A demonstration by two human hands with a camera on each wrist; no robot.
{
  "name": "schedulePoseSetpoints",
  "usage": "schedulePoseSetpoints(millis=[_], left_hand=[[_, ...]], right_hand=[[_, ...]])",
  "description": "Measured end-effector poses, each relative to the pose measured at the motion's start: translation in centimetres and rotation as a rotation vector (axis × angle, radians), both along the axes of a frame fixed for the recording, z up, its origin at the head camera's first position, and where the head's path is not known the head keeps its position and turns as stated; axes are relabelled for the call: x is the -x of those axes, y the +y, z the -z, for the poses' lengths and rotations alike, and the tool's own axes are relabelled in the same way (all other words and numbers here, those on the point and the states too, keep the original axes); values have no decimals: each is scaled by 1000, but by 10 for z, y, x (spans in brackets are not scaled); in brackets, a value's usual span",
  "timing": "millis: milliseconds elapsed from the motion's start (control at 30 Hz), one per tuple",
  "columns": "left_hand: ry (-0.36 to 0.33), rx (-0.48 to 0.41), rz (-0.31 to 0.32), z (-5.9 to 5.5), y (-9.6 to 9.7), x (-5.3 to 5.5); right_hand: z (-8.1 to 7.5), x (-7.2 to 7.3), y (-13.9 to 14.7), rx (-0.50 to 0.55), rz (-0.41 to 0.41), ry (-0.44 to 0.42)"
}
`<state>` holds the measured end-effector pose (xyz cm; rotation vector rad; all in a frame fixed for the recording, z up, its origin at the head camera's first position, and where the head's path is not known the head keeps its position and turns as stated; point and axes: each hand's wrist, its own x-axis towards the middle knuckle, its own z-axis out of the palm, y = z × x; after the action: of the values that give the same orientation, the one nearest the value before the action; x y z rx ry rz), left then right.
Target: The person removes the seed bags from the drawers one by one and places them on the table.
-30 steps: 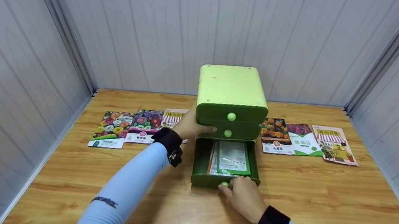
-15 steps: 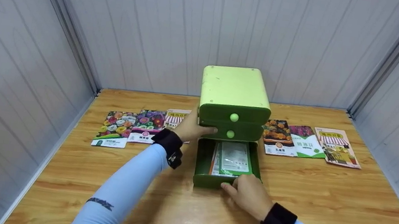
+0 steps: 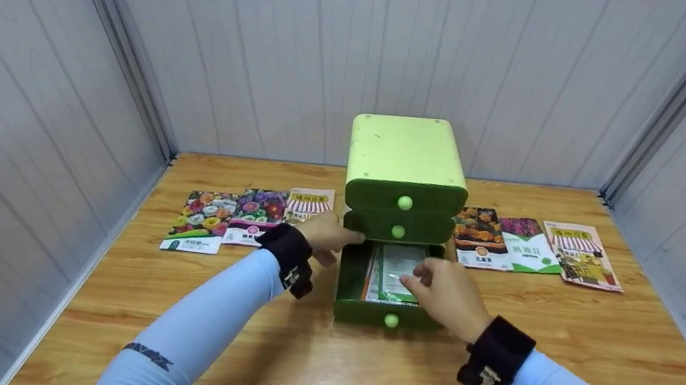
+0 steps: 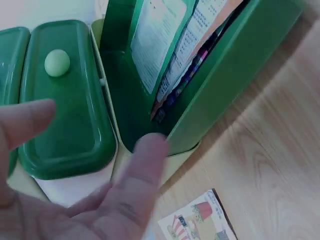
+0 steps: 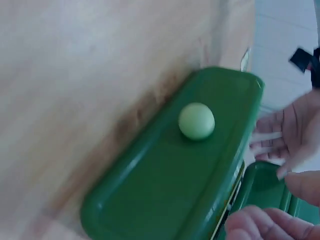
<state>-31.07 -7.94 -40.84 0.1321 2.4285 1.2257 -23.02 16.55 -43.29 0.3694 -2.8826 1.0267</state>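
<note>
A small green cabinet point(image 3: 409, 151) with a pale top stands at the middle, its bottom drawer point(image 3: 356, 312) pulled out and the two upper ones closed. Several seed packets point(image 3: 398, 271) lie inside that drawer; the topmost shows a white panel with green edges. My left hand point(image 3: 325, 234) is at the drawer's left side, thumb and fingers spread, holding nothing. Over the drawer's right part hovers my right hand point(image 3: 451, 295), fingers loosely bent above the packets and gripping nothing. The right wrist view shows the drawer's round pale knob point(image 5: 196, 121) free of any hand.
Flower seed packets point(image 3: 202, 221) lie in a row on the wooden table point(image 3: 213, 349) left of the cabinet. Another row, with an orange-flower packet point(image 3: 479, 237), lies to its right. Panelled walls point(image 3: 270, 41) enclose the table's back and sides.
My right hand has let go of the bottom drawer's knob and risen over the packets. My left hand has come off the cabinet's side and middle drawer front, down towards the open drawer.
</note>
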Motion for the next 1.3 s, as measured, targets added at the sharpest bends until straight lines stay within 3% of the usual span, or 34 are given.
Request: schedulePoseSetpoints(millis=[167, 400, 567, 867, 1100, 1300], left_hand=[[-50, 15, 74, 1, 11, -7], [-165, -12, 128, 7, 28, -5], [-222, -85, 123, 12, 42, -4], [-251, -126, 85, 24, 58, -6], [-189, -35, 81, 34, 61, -6], [-6, 293, 189, 40, 65, 11]], right_hand=[[-6, 16, 6, -2, -13, -20], [-4, 41, 7, -36, -42, -206], [-5, 53, 4, -105, -41, -346], [3, 61, -5, -179, -85, -404], [13, 62, -9, -145, -80, -433], [22, 65, -10, -199, -100, -412]])
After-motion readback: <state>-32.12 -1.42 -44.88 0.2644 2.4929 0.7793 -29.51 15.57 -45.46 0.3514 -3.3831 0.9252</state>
